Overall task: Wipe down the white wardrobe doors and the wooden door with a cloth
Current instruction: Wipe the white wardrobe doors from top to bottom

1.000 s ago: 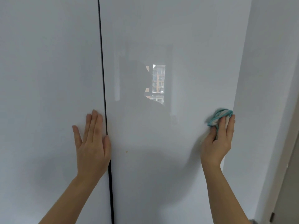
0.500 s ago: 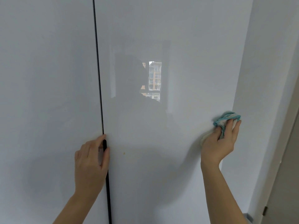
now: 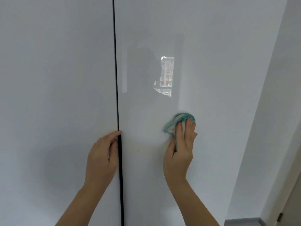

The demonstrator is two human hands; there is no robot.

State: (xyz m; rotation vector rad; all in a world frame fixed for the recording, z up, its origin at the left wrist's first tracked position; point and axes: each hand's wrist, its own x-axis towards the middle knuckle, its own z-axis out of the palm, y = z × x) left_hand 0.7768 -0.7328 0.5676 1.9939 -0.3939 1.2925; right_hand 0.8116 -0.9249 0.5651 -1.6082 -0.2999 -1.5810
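1. The glossy white left wardrobe door [image 3: 48, 95] fills the left of the view. No cloth touches it.
2. The left hand [image 3: 102, 154] lies on that door's right margin. Its fingers [image 3: 114, 136] are curled, and the tips reach the narrow dark seam [image 3: 116, 79] between the doors. They appear to hook the door's edge, though the tips themselves are hidden.
3. The glossy white right wardrobe door [image 3: 203, 46] is the one being wiped. It carries a bright window reflection [image 3: 166, 75] above the cloth.
4. The crumpled teal-and-white cloth [image 3: 179, 121] is pressed flat against this door at mid-height, well right of the seam.
5. The right hand [image 3: 180, 150] grips the cloth. The thumb is on its left side and the fingers are folded over its top, holding it to the surface.
6. Further right stands a plain white side wall [image 3: 276, 111]. A beige strip [image 3: 294, 185] at the lower right edge may be a door frame. The wooden door itself is not clearly in view.
7. Step in hand, as I judge it: wiping the middle band of the right wardrobe door while the left hand steadies or eases the doors at the seam.
8. The next move likely calls for steady pressure and overlapping strokes that carry the cloth across to the seam and the door edges. The cloth must stay bunched under the fingers so that it does not slip on the slick panel. The left door and the wooden door seem left to do.
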